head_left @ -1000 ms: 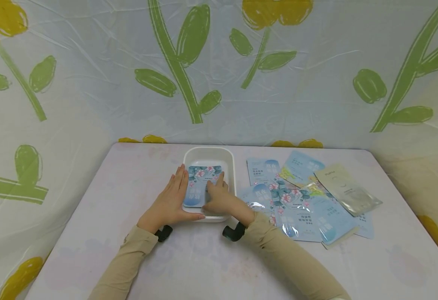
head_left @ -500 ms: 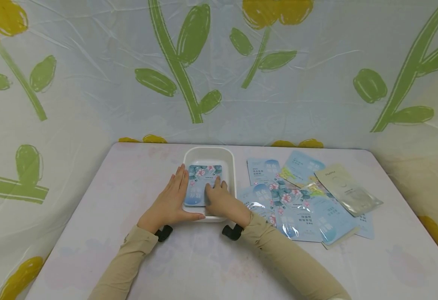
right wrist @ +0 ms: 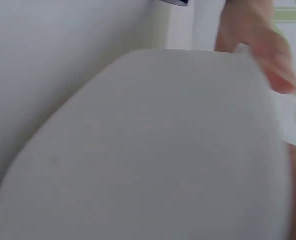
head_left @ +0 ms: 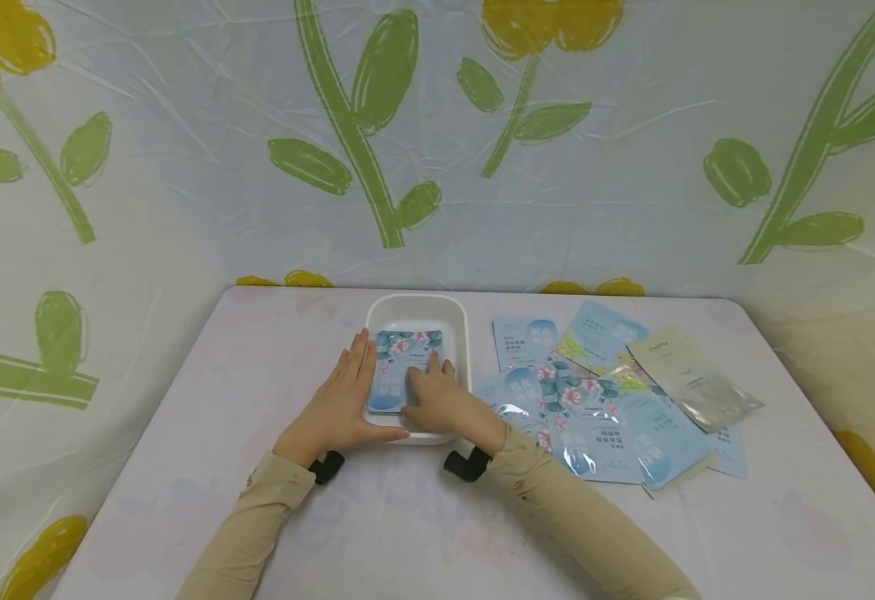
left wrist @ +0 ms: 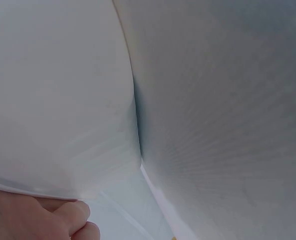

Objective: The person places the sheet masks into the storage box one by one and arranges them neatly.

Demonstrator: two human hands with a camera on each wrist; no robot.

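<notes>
In the head view, a white plastic tray [head_left: 462, 333] holds a small stack of blue sheet mask packets [head_left: 396, 375] with pink flowers on top. My left hand [head_left: 340, 404] lies along the tray's left side, fingers straight and thumb stretched along the front rim. Inside the tray, my right hand [head_left: 445, 404] rests its fingertips on the right side of the stack and covers part of it. The left wrist view has the tray's outer wall [left wrist: 63, 110] filling the left, with fingers [left wrist: 63, 217] below its rim. The wall also fills the right wrist view.
Right of the tray lies a loose, overlapping pile of blue sheet mask packets [head_left: 595, 429], with a silver-beige packet [head_left: 692, 379] on top. My right forearm sleeve [head_left: 580, 508] passes close in front of the pile. A flower-printed curtain [head_left: 220, 167] rises behind the table [head_left: 295, 533].
The stack has shifted very slightly in the tray, and the fingers of my right hand have moved a little along its right side. My left hand has stayed in place.
</notes>
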